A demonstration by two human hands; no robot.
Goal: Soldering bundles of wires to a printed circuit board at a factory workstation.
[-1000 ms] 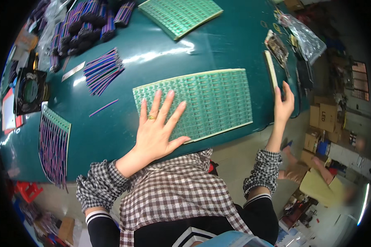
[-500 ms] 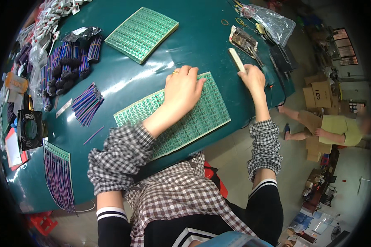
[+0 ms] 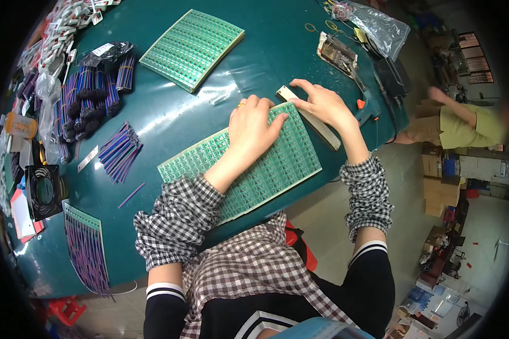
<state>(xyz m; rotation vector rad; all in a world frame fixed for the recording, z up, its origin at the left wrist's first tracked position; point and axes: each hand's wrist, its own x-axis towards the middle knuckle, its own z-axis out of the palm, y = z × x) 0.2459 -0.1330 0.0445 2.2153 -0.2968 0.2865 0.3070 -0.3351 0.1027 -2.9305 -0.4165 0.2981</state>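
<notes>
On the green tabletop, near its front edge: circuit-board panel, left hand laid over it, fingers unclenched, bent toward the far edge. Right hand spans a pale bar beside the panel's right edge; finger undersides hidden, cannot tell if gripped.

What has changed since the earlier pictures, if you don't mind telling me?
The right hand has brought the pale bar leftward, and it is now beside the right edge of the green circuit-board panel. The left hand, first spread flat over the panel's left part, has moved to its far edge, fingers closer together. The stack of panels, pile of wires and black fan stayed put.
</notes>
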